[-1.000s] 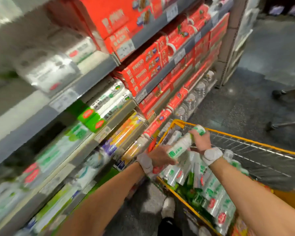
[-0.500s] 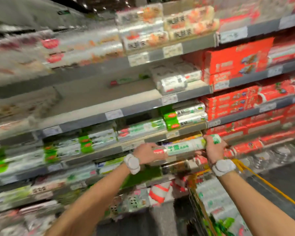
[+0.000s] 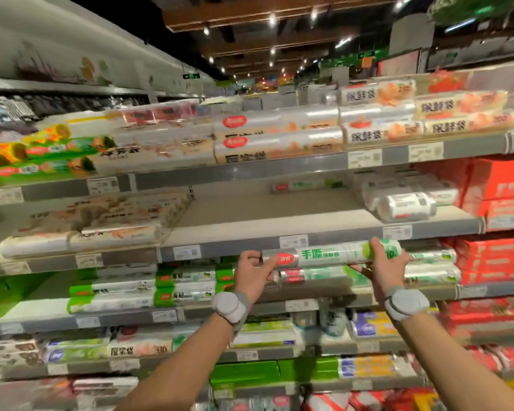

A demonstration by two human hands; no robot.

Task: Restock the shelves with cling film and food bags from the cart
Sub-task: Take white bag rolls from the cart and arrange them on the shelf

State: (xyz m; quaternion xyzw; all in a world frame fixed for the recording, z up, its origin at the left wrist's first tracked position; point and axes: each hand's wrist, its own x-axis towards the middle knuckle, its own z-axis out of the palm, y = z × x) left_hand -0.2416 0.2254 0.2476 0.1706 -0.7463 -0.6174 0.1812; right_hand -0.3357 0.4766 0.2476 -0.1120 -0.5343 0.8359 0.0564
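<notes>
Currently the roll of food bags (image 3: 330,256) sits level, just right of frame centre, in front of the price strip of a partly bare grey shelf (image 3: 267,212). The left hand (image 3: 251,275) pinches the red-labelled end with curled fingers. The right hand (image 3: 387,266) wraps around the green end. Similar rolls (image 3: 431,272) lie just below and to the right.

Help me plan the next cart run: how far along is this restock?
Looks early. Done: the middle shelf shows a wide bare stretch with a lone roll at the back. In hand: left hand and right hand grip a green-print roll level at that shelf's front edge. Left: placing it and filling the gap; the cart is out of view.
</notes>
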